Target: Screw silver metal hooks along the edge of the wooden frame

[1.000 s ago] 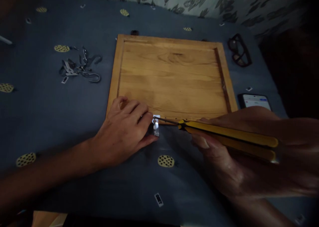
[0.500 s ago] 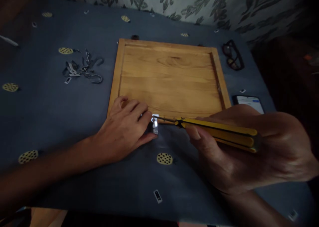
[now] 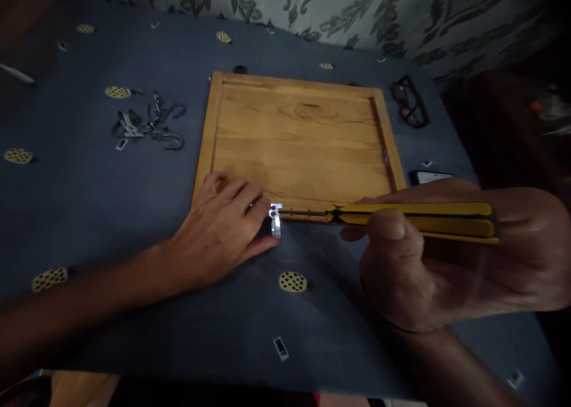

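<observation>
A square wooden board [image 3: 298, 139] with a raised rim lies on a dark blue cloth. At the near edge of the board sits a small shiny metal bracket [image 3: 275, 219]. My left hand [image 3: 223, 228] rests on the board's near left corner, its fingers curled and pressing on the bracket. A yellow-handled screwdriver [image 3: 410, 219] is wrapped in the fingers of my right hand [image 3: 450, 258]. Its thin dark shaft runs level to the left, and the tip meets the bracket.
A heap of grey metal hooks and clips [image 3: 147, 124] lies left of the board. Black glasses [image 3: 410, 100] lie at the board's far right corner, a lit phone [image 3: 430, 176] behind my right hand. Small tags [image 3: 281, 347] dot the cloth. A patterned wall stands behind.
The right hand has turned so the screwdriver handle now lies level instead of sloping down to the right. The left hand and the bracket have stayed put; the view shifted slightly.
</observation>
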A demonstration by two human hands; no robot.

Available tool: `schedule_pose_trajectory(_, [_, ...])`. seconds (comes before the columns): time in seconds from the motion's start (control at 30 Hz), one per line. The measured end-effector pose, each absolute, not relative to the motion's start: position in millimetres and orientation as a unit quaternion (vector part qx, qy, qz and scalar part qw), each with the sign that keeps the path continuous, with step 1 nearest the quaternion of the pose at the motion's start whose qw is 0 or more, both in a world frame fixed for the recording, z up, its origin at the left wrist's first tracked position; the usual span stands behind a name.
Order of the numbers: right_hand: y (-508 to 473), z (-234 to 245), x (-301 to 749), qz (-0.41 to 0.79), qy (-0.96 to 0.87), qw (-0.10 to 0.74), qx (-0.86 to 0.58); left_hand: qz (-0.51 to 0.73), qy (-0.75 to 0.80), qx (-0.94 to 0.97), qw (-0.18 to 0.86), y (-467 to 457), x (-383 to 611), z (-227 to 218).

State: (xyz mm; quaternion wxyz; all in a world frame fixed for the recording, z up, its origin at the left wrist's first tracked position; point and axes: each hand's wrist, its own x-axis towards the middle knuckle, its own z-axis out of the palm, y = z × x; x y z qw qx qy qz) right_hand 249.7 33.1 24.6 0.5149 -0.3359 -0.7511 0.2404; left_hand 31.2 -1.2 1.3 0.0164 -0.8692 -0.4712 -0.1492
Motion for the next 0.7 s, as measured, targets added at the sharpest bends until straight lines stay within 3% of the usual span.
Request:
schedule_pose_trajectory(0.17, [32.8,26.1,238.6,0.116,-0.762,0.547,-0.326,-0.148,-0.471,-0.870,0.010,-1.8,30.5,1.5])
schedule_pose_trajectory(0.37, [28.4,23.2,244.0,0.152,-0.758,0.527,-0.353,-0.153,-0.467,-0.871,0.011,-1.6,30.3,1.0])
schedule_pose_trajectory(0.7, [33.3,24.8,239.9,0.088,-0.751,0.558,-0.341,-0.154,-0.480,-0.864,-0.008,-1.1,29.6,1.2])
